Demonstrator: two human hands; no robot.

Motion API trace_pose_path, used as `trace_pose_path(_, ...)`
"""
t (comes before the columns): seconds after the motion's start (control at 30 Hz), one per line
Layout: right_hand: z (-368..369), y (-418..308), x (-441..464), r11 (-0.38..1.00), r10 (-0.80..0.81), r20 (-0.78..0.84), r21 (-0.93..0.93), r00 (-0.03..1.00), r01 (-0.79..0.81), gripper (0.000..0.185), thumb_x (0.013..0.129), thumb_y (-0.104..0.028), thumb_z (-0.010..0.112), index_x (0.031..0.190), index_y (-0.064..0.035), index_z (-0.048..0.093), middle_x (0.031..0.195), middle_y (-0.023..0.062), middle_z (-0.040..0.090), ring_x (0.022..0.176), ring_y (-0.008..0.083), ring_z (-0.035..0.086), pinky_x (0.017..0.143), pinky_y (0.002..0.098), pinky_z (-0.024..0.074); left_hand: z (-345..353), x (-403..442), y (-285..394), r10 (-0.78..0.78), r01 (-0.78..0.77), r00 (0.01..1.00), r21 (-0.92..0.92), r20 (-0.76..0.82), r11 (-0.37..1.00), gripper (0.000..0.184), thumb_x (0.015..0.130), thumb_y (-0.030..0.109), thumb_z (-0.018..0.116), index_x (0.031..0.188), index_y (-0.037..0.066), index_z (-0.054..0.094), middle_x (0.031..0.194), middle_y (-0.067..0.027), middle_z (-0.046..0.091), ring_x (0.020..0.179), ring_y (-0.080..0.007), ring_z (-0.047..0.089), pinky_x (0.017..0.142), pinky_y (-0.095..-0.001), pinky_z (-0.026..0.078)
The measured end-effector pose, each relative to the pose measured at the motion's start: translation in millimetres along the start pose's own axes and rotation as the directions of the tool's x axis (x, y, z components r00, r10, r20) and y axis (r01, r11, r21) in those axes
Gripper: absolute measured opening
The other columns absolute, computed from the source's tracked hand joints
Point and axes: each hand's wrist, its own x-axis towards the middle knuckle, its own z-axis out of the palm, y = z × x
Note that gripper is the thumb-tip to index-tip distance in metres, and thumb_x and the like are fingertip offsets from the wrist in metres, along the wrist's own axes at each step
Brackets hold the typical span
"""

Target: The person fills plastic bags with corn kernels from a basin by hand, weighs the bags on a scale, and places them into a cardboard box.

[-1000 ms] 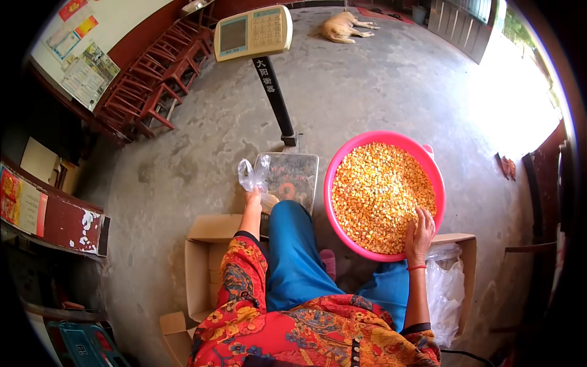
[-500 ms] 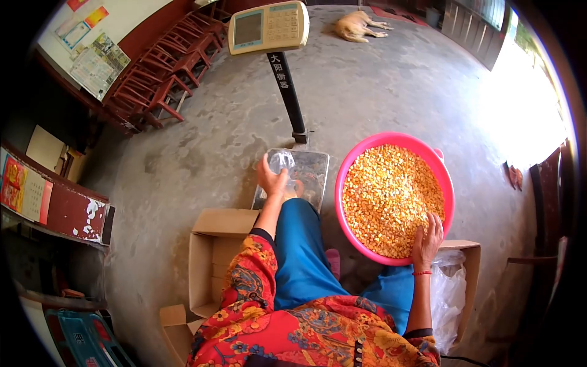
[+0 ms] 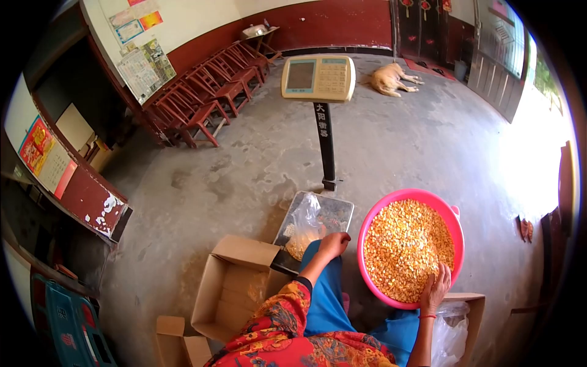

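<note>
My left hand (image 3: 335,245) is over my left knee, its fingers curled together with nothing visible in them. Just left of it, a clear plastic bag (image 3: 306,214) with some corn kernels in its bottom stands on the platform of a scale (image 3: 338,211). My right hand (image 3: 436,286), a red band at its wrist, rests at the near right edge of a pink basin (image 3: 365,269). Its fingers are slightly apart and touch the yellow corn kernels (image 3: 406,244) that fill the basin.
The scale's display (image 3: 318,78) stands on a black post. An open cardboard box (image 3: 244,252) is at my left; another box (image 3: 476,318) holding plastic bags is at my right. Red chairs (image 3: 202,116) line the wall. A dog (image 3: 391,79) lies on the floor farther back.
My left hand has let go of the plastic bag and moved right, over my knee. The bag now stands by itself on the scale. My right hand stays at the basin. The view has tilted up.
</note>
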Motion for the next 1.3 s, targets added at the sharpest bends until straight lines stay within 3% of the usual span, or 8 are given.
trace_pose_path(0.2, 0, -4, 0, 1.0, -0.005, -0.003, -0.006, 1.0, 0.005, 0.035, 0.086, -0.013, 0.046, 0.12, -0.0044, 0.047, 0.123, 0.0139, 0.046, 0.119, 0.0309, 0.038, 0.102, 0.0418, 0.0258, 11, 0, 13, 0.083, -0.084, 0.996, -0.019, -0.03, 0.996, 0.018, 0.08, 0.018, 0.053, 0.089, 0.011, 0.066, 0.085, -0.012, 0.065, 0.081, -0.031, 0.061, 0.07, -0.0396, 0.048)
trace_pose_path(0.37, 1, -3, 0, 1.0, 0.016, 0.013, -0.013, 1.0, -0.015, 0.035, 0.086, -0.015, 0.046, 0.12, -0.005, 0.047, 0.123, 0.0139, 0.046, 0.119, 0.0308, 0.038, 0.102, 0.0416, 0.0255, 25, 9, 23, 0.057, -0.116, 0.968, -0.23, -0.245, 0.966, 0.021, 0.079, 0.012, 0.049, 0.094, 0.013, 0.065, 0.078, -0.0137, 0.063, 0.075, -0.0324, 0.062, 0.065, -0.0409, 0.049)
trace_pose_path(0.43, 1, -2, -1, 0.999, 0.028, 0.019, -0.018, 0.999, -0.027, 0.035, 0.086, -0.015, 0.046, 0.12, -0.0054, 0.047, 0.123, 0.014, 0.046, 0.119, 0.0308, 0.038, 0.102, 0.0415, 0.0254, 22, 12, 28, -0.049, -0.015, 0.983, -0.337, -0.179, 0.941, 0.03, 0.074, 0.004, 0.056, 0.103, 0.006, 0.06, 0.085, -0.0167, 0.063, 0.079, -0.0318, 0.061, 0.07, -0.0384, 0.048)
trace_pose_path(0.5, 1, -2, -1, 0.999, 0.025, 0.013, -0.022, 1.0, -0.025, 0.037, 0.085, -0.015, 0.047, 0.121, -0.0058, 0.047, 0.124, 0.0139, 0.046, 0.12, 0.0309, 0.038, 0.102, 0.0416, 0.025, 27, 17, 21, 0.056, -0.182, 0.833, -0.177, -0.55, 0.967, 0.047, 0.069, 0.0, 0.058, 0.114, 0.008, 0.054, 0.099, -0.0162, 0.059, 0.093, -0.0308, 0.056, 0.079, -0.0375, 0.045)
trace_pose_path(0.7, -2, -7, -1, 0.997, 0.073, 0.014, -0.001, 0.997, -0.073, 0.039, 0.083, -0.011, 0.049, 0.122, -0.006, 0.046, 0.125, 0.0145, 0.045, 0.12, 0.0314, 0.037, 0.103, 0.0413, 0.0242, 11, 28, -38, -0.182, -0.013, 0.58, -0.233, -0.794, 0.972, 0.078, 0.062, 0.005, 0.067, 0.132, 0.007, 0.033, 0.127, -0.0181, 0.037, 0.12, -0.0339, 0.036, 0.101, -0.0413, 0.029)
trace_pose_path(0.83, -7, -13, 2, 0.995, 0.098, 0.031, -0.001, 0.995, -0.098, 0.041, 0.082, -0.01, 0.049, 0.122, -0.006, 0.045, 0.125, 0.0148, 0.044, 0.121, 0.0316, 0.036, 0.104, 0.0415, 0.024, -21, 21, -69, -0.401, 0.24, 0.512, -0.322, -0.759, 0.916, 0.096, 0.056, 0.02, 0.076, 0.137, 0.011, 0.025, 0.137, -0.0214, 0.028, 0.128, -0.0375, 0.026, 0.103, -0.0463, 0.026)
trace_pose_path(0.97, -3, -8, 0, 0.997, 0.083, 0.032, -0.008, 0.996, -0.083, 0.041, 0.082, -0.01, 0.048, 0.123, -0.006, 0.045, 0.124, 0.0146, 0.045, 0.121, 0.0319, 0.036, 0.103, 0.0419, 0.0242, -32, 26, -102, -0.716, 0.491, 0.475, -0.521, -0.511, 0.698, 0.118, 0.049, 0.026, 0.085, 0.141, 0.012, 0.013, 0.143, -0.0229, 0.017, 0.133, -0.0334, 0.018, 0.108, -0.0391, 0.021)
trace_pose_path(1.3, -6, -11, 4, 0.997, 0.056, 0.033, -0.054, 0.998, -0.054, 0.04, 0.082, -0.011, 0.048, 0.122, -0.0053, 0.046, 0.122, 0.0139, 0.047, 0.118, 0.0312, 0.039, 0.101, 0.0416, 0.026, -13, 54, -133, -0.719, 0.65, 0.613, -0.308, -0.329, 0.695, 0.134, 0.041, 0.035, 0.087, 0.141, 0.005, 0.003, 0.138, -0.0235, 0.029, 0.129, -0.0371, 0.027, 0.104, -0.0402, 0.028)
